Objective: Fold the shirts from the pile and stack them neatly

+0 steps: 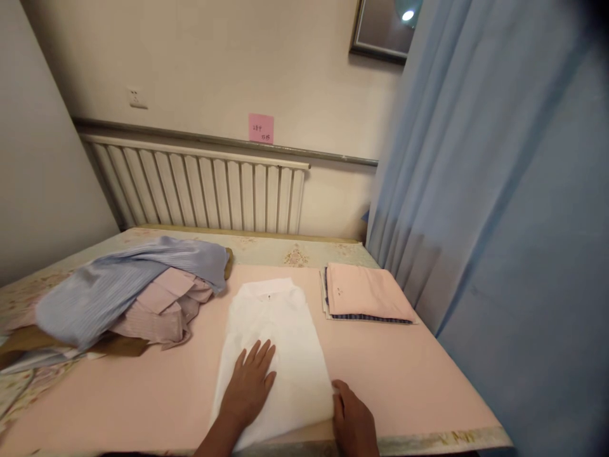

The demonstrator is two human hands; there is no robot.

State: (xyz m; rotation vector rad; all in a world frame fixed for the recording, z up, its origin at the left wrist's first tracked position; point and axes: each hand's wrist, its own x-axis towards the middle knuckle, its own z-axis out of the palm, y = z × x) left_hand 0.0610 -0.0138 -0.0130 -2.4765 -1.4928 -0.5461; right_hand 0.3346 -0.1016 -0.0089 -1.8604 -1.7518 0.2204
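A white collared shirt [290,355], its sides folded in to a long narrow shape, lies flat with the collar pointing away from me. My left hand [250,381] rests palm down on its left half, fingers spread. At the shirt's lower right edge, my right hand [351,416] has its fingers curled and pinches the edge of the cloth. The pink sheet [181,393] spreads out under the shirt.
Left lies a loose heap of clothes with a light blue ribbed garment [137,273] on top. A neat folded stack [371,292], pink uppermost, sits at the right. A blue curtain [476,190] hangs along the right side, and a radiator [204,184] stands behind the bed.
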